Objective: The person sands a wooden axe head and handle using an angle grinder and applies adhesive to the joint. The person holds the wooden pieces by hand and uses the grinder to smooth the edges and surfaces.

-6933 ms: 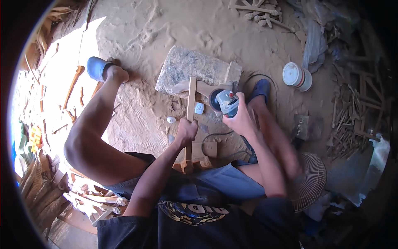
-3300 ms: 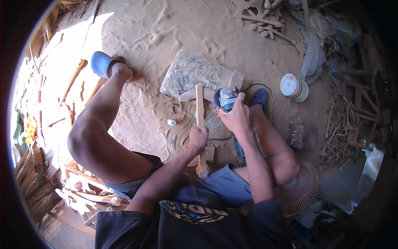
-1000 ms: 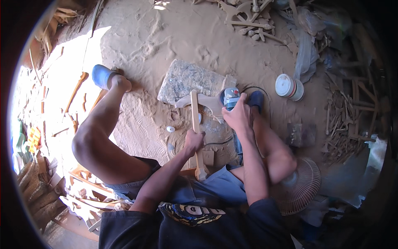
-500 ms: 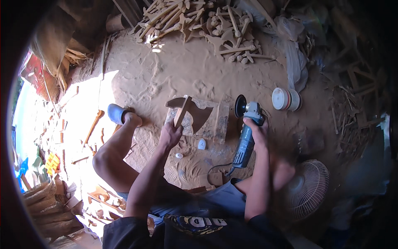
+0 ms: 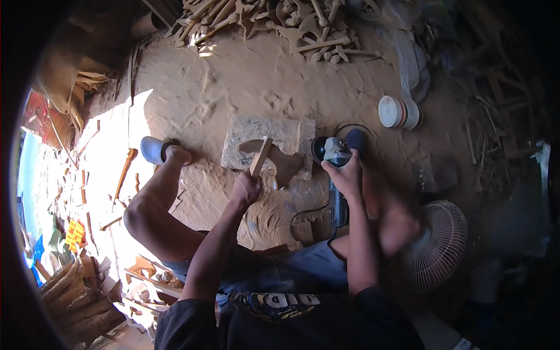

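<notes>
My left hand (image 5: pixel 248 188) is closed round the handle of a wooden axe-shaped piece (image 5: pixel 287 165). Its dark, curved blade points right, over a pale, worn slab (image 5: pixel 248 129) on the sandy ground. I cannot tell whether the blade touches the slab. To the right, my right hand (image 5: pixel 346 177) grips a blue-grey angle grinder (image 5: pixel 338 210) near its metal head. The grinder's round dark disc (image 5: pixel 318 150) faces left, close to the slab's right end. Part of the tool's body is hidden under my hand and wrist.
Beyond the slab lies a heap of carved wooden pieces (image 5: pixel 315 44). A white tub (image 5: pixel 399 112) lies at the right, and a round fan (image 5: pixel 440 245) stands near my right leg. The grinder's cord (image 5: pixel 296 220) curls near my lap. Wood scraps lie at the left.
The axe-shaped piece has come down and a little right over the slab. My right hand has moved the grinder slightly left and turned it more upright, its disc nearer the slab.
</notes>
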{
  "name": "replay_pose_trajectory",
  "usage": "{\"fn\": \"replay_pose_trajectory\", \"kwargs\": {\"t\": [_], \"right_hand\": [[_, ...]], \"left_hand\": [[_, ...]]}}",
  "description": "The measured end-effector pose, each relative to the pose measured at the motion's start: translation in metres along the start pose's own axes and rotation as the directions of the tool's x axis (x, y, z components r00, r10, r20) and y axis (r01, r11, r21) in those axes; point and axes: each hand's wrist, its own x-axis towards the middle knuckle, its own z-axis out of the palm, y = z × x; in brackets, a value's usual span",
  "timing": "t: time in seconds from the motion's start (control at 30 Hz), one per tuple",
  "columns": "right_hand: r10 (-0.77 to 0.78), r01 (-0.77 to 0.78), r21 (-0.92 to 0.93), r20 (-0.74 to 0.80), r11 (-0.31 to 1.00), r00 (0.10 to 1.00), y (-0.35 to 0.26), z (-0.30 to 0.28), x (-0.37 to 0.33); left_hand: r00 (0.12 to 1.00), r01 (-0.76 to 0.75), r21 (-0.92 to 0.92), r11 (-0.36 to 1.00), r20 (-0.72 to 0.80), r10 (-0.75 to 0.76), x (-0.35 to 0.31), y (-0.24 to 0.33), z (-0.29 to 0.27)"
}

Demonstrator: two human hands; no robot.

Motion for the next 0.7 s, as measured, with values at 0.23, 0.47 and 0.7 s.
{"fn": "replay_pose_trajectory", "kwargs": {"t": [0.23, 0.47, 0.7], "right_hand": [[0.003, -0.003, 0.004, 0.080, 1.000, 0.997, 0.016, 0.010, -0.001], [-0.014, 0.027, -0.087, 0.146, 0.996, 0.989, 0.012, 0.022, 0.006], [0.016, 0.003, -0.130, 0.142, 0.991, 0.990, 0.029, 0.014, 0.005]], "left_hand": [[0.999, 0.005, -0.078, 0.997, -0.035, -0.008, -0.007, -0.004, 0.011], [0.999, 0.033, 0.023, 0.999, 0.008, -0.034, -0.020, -0.022, 0.030], [0.999, 0.005, 0.050, 0.999, -0.047, -0.003, -0.026, -0.014, 0.038]]}}
